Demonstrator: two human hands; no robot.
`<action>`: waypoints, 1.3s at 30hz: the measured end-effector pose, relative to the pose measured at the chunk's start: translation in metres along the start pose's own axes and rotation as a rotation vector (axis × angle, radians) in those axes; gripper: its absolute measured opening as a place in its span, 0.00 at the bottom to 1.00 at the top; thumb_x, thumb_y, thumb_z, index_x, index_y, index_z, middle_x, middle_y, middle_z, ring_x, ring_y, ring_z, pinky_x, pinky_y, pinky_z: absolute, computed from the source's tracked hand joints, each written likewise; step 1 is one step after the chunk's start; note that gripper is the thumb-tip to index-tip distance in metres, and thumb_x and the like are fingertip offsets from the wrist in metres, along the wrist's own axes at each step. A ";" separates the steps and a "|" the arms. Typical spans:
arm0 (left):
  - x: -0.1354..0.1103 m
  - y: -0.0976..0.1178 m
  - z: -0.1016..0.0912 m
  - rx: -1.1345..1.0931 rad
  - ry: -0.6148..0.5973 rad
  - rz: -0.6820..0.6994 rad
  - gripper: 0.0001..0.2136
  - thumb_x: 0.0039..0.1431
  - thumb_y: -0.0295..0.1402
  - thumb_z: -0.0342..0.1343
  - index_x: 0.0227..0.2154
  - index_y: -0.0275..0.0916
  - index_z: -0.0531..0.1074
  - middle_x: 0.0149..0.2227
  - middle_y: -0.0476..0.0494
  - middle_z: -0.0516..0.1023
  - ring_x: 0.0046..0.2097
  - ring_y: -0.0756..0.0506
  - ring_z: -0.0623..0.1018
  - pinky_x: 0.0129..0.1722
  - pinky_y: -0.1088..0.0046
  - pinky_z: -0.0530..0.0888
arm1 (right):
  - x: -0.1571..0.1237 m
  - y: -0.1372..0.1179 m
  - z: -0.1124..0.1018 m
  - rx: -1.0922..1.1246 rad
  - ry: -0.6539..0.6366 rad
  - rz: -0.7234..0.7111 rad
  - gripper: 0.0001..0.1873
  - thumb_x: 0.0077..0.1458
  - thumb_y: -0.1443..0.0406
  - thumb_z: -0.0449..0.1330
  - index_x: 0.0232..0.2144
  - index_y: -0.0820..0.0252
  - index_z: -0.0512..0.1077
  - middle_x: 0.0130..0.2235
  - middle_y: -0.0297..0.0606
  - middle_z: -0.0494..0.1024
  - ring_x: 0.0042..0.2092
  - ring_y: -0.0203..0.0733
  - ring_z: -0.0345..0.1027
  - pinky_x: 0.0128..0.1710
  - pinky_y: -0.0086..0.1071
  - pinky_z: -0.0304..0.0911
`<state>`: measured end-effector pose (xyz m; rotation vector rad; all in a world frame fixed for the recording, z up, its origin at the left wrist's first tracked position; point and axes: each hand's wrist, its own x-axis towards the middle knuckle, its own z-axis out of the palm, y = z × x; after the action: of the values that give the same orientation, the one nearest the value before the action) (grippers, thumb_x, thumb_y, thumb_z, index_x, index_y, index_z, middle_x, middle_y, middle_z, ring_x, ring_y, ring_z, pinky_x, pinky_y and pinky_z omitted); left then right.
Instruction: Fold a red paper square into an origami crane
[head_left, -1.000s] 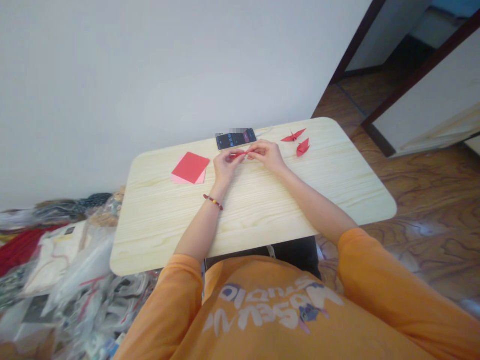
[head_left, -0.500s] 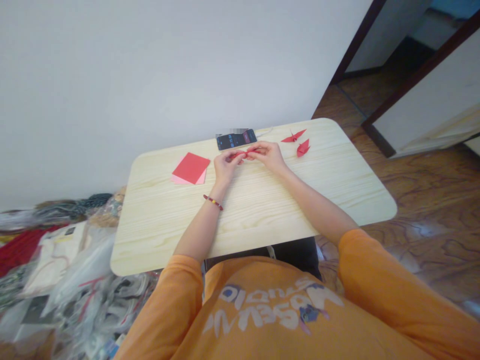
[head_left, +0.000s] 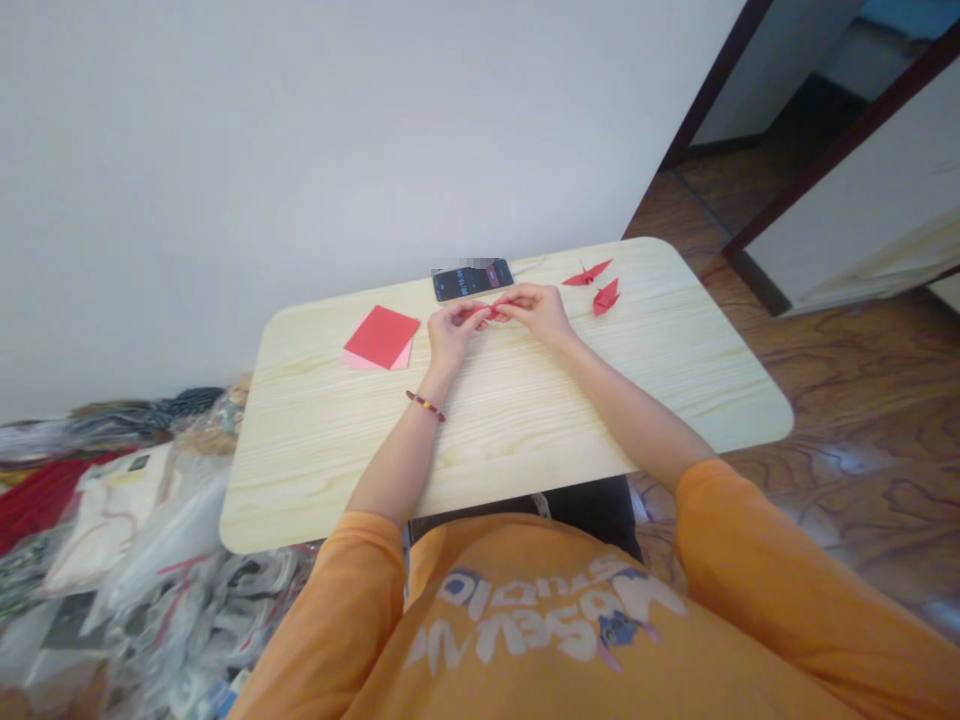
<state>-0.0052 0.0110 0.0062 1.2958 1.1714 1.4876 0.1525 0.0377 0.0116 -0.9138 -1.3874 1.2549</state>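
Head view — I see the left hand (head_left: 448,330) and right hand (head_left: 540,310) jointly pinching a small folded red paper (head_left: 493,312) over the table (head_left: 525,420). Outward from it: phone (head_left: 474,281) at eleven o'clock, square sheets (head_left: 382,336) at nine — red paper figures (head_left: 606,298) around two to three.

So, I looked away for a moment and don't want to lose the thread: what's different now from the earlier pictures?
Very little: the left hand and right hand make at most a tiny adjustment on the small red paper, its direction unclear. Nothing was picked up or let go. The red sheet, phone, winged red fold and other red fold stayed put.
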 end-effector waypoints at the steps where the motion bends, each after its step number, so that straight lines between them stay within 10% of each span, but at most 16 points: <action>1: 0.000 0.000 0.000 0.001 -0.003 -0.002 0.10 0.43 0.37 0.67 0.27 0.36 0.77 0.26 0.46 0.80 0.24 0.51 0.76 0.28 0.74 0.74 | 0.000 0.000 0.000 -0.005 -0.003 -0.003 0.22 0.31 0.52 0.73 0.26 0.62 0.77 0.27 0.38 0.79 0.30 0.40 0.76 0.36 0.36 0.74; 39: -0.003 -0.003 -0.001 0.066 -0.017 0.037 0.10 0.49 0.38 0.64 0.33 0.40 0.80 0.35 0.44 0.81 0.26 0.52 0.73 0.26 0.75 0.70 | 0.001 0.005 0.002 0.180 -0.053 0.141 0.22 0.34 0.55 0.72 0.28 0.61 0.71 0.23 0.32 0.77 0.24 0.33 0.70 0.29 0.29 0.67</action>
<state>-0.0062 0.0088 0.0027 1.3791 1.2006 1.4722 0.1502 0.0388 0.0072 -0.8704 -1.2443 1.4941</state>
